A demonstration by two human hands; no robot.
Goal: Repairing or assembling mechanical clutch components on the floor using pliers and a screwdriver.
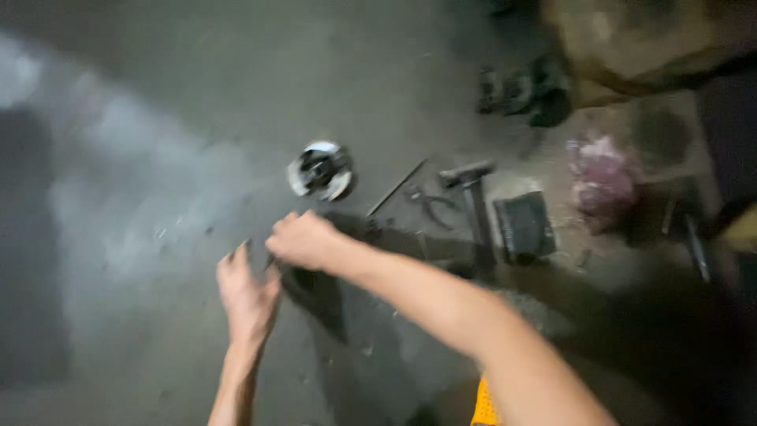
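Note:
The picture is blurred by motion. My left hand (247, 293) is held flat, fingers apart, low over the grey concrete floor (142, 197). My right hand (302, 239) is curled just to its right, over a dark object (315, 293) that lies on the floor; whether it grips anything I cannot tell. A round silver and black metal part (320, 170) lies on the floor a short way beyond both hands.
A hammer (473, 201), pliers (430, 203) and a thin metal rod (397, 187) lie to the right of the round part. A dark block (523, 227), a pink rag (602, 180) and dark parts (522, 92) sit further right and back.

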